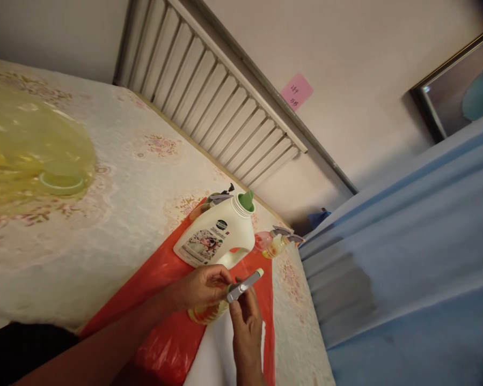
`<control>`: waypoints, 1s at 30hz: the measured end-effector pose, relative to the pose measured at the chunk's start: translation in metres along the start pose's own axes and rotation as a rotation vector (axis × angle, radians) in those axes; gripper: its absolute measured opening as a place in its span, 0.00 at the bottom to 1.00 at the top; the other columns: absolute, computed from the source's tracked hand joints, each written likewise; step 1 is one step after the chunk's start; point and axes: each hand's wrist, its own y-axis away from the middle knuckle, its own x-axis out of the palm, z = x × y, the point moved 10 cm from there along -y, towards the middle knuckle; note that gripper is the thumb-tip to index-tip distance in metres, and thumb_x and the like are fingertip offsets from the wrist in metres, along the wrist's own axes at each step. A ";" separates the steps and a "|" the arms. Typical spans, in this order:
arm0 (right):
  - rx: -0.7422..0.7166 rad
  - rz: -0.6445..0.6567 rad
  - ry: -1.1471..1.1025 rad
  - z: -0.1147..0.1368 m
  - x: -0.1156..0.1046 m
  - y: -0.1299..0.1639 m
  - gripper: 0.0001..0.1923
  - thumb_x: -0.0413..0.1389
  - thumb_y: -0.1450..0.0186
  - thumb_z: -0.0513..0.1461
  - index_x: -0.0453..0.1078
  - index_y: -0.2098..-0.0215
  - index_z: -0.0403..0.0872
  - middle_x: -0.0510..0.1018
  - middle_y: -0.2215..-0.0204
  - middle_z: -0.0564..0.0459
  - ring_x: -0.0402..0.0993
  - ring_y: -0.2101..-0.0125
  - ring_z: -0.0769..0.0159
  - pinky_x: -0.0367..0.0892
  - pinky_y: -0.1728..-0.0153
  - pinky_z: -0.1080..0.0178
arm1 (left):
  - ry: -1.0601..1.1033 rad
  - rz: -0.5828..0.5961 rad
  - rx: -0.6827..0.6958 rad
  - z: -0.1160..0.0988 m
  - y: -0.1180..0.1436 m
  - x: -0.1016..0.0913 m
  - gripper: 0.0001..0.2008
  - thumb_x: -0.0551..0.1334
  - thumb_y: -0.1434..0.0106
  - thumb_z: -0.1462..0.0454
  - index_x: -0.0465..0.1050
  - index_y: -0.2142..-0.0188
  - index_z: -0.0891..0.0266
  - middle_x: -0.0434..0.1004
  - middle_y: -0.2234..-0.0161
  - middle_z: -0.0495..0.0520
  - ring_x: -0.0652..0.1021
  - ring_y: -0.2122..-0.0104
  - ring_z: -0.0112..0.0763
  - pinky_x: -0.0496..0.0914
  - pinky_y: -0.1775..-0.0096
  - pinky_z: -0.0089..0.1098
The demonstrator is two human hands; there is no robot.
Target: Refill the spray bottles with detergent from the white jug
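spray bottle [206, 312] | left hand [203, 287] grips its neck | right hand [247, 316] pinches grey pump head [243, 286] | white jug [217, 238] just behind

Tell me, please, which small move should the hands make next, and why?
Probably press the grey pump head straight onto the small bottle. The left hand grips the bottle top, the right hand holds the pump there, tilted.

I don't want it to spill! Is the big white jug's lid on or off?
Off. The white jug shows bare neck threads and its green spout, with no cap.
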 end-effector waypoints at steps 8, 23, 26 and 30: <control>0.015 -0.095 -0.005 -0.013 -0.005 -0.001 0.09 0.63 0.41 0.43 0.72 0.66 0.46 0.74 0.69 0.54 0.72 0.66 0.62 0.68 0.62 0.62 | -0.002 0.037 -0.023 -0.002 0.002 -0.001 0.23 0.73 0.50 0.51 0.71 0.63 0.63 0.78 0.63 0.52 0.76 0.61 0.34 0.68 0.58 0.34; 0.017 -0.012 -0.002 -0.006 0.001 -0.002 0.10 0.61 0.39 0.44 0.74 0.62 0.46 0.77 0.63 0.50 0.73 0.61 0.58 0.69 0.58 0.59 | 0.027 0.080 -0.040 0.001 0.004 -0.002 0.16 0.72 0.50 0.64 0.71 0.62 0.60 0.79 0.62 0.49 0.77 0.58 0.35 0.69 0.56 0.33; 0.044 -0.184 -0.018 -0.020 -0.006 -0.001 0.11 0.65 0.45 0.42 0.70 0.69 0.46 0.72 0.73 0.57 0.71 0.69 0.63 0.68 0.65 0.62 | -0.015 0.113 -0.040 0.004 0.005 -0.004 0.19 0.69 0.52 0.70 0.72 0.59 0.59 0.78 0.59 0.48 0.76 0.56 0.37 0.68 0.54 0.35; 0.036 -0.245 -0.008 -0.023 -0.004 0.001 0.12 0.65 0.47 0.40 0.68 0.68 0.46 0.71 0.74 0.58 0.70 0.70 0.64 0.67 0.67 0.63 | -0.046 0.084 -0.027 0.001 0.007 -0.006 0.17 0.68 0.50 0.71 0.72 0.60 0.58 0.78 0.59 0.49 0.76 0.55 0.38 0.68 0.54 0.34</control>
